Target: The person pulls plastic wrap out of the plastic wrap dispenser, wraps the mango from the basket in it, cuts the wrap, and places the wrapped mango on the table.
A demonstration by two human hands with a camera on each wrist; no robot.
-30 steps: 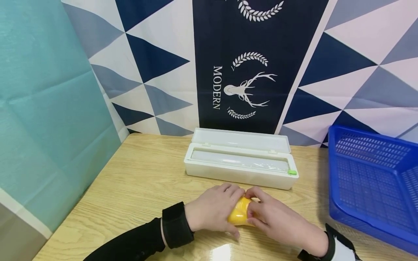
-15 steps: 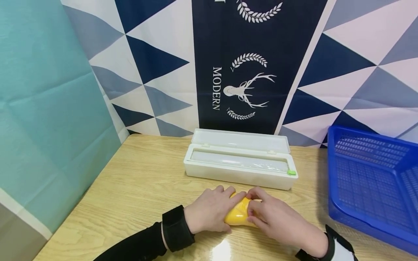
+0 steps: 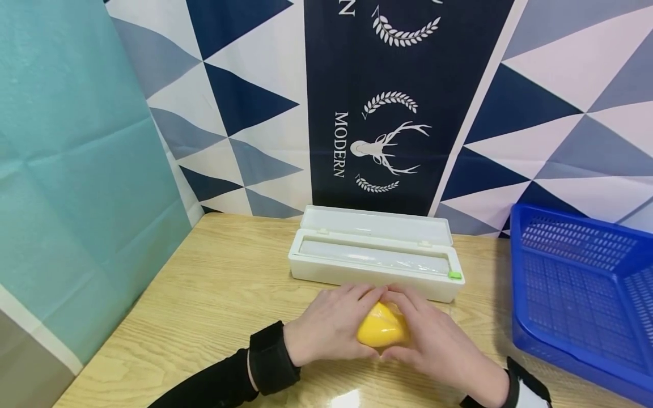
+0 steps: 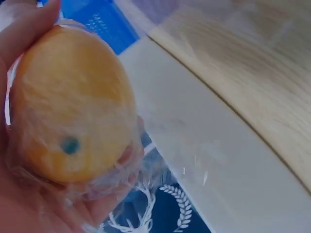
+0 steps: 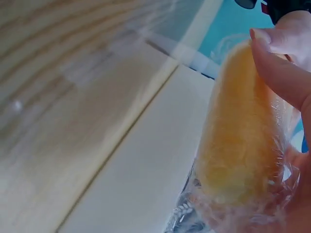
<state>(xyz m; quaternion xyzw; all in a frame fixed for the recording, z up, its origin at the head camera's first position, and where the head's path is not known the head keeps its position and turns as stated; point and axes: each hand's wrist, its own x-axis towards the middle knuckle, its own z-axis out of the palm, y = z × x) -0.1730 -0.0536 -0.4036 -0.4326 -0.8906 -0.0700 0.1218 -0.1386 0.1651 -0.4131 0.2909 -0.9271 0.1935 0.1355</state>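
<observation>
A smooth, oval yellow fruit [image 3: 382, 326] is wrapped in clear cling film, and a small green spot marks one end of it in the left wrist view. My left hand [image 3: 331, 328] holds it from the left, fingers curved over its far side and thumb along the near side. From the right, my right hand [image 3: 444, 345] curves round it in the same way. The fingertips and thumbs of both hands meet or nearly meet about the fruit [image 4: 73, 102]. Loose, crinkled film [image 5: 243, 208] bunches at the fruit's lower end in the right wrist view.
Just beyond the hands lies a long white cling film dispenser [image 3: 374, 275] with its lid raised, a roll [image 3: 374, 255] inside and a green slider [image 3: 454, 275] at its right end. A blue plastic basket [image 3: 530, 334] stands at the right. Patterned cloth [image 3: 255, 130] backs the wooden table [image 3: 219, 283].
The right hand has gone from pinching at the film with its fingertips to cupping the fruit. The left hand has closed in opposite it, and more of the fruit's smooth top shows.
</observation>
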